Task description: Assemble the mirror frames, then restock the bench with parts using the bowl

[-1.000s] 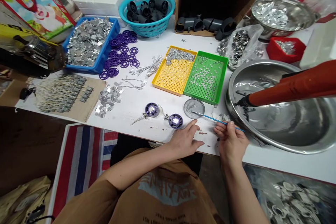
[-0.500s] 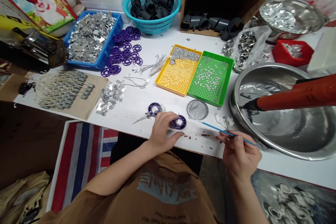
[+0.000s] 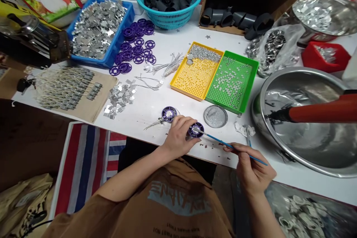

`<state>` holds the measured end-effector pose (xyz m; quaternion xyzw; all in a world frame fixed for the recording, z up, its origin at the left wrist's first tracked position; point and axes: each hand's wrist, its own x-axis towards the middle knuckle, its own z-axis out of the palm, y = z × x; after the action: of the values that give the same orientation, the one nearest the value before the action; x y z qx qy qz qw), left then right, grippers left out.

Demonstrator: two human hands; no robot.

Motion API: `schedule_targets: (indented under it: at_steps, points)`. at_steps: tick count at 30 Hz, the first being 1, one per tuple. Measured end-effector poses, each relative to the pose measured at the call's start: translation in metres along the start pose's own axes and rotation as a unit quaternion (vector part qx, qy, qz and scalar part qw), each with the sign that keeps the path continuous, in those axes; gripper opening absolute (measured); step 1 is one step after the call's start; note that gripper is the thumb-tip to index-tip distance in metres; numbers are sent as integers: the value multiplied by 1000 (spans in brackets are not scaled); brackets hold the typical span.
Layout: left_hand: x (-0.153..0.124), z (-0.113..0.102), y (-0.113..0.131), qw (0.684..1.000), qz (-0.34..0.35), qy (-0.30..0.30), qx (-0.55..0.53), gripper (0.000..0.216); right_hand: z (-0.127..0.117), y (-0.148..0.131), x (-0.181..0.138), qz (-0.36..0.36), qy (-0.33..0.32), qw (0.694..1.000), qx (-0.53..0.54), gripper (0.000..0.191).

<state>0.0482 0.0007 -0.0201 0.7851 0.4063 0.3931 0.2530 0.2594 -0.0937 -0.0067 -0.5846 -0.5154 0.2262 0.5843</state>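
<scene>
My left hand (image 3: 180, 136) is closed around the left side of a purple plastic ring (image 3: 201, 131) with a square metal piece at its centre, steadying it on the table. Between the fingers of my right hand (image 3: 252, 161) is a thin blue paintbrush (image 3: 220, 141), its tip on the ring's centre. Just behind my left hand lies a second purple ring (image 3: 169, 113) with wires at its side. A shallow round lid (image 3: 215, 116) holding greyish paste sits beyond the brush.
A yellow tray (image 3: 186, 90) and a green tray (image 3: 242, 108) hold small metal parts. At right stands a large steel bowl (image 3: 304, 167). Silver squares (image 3: 119, 96), wired grey blocks (image 3: 69, 91) and loose purple rings (image 3: 138, 50) lie left. Reddish crumbs dot the front edge.
The brush has moved left, from beside the ring onto its centre, with my right hand following. My left hand stays on the ring. The whole view has shifted slightly.
</scene>
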Motion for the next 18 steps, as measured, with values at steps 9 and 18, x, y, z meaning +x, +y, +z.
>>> schedule_targets:
  at_steps: [9,18]
  points:
    - [1,1,0,1000,-4,8,6,48,-9,-4,10,-36,-70,996,-47,20]
    - [2,2,0,1000,5,12,17,49,-7,-32,16,-64,-85,983,-147,27]
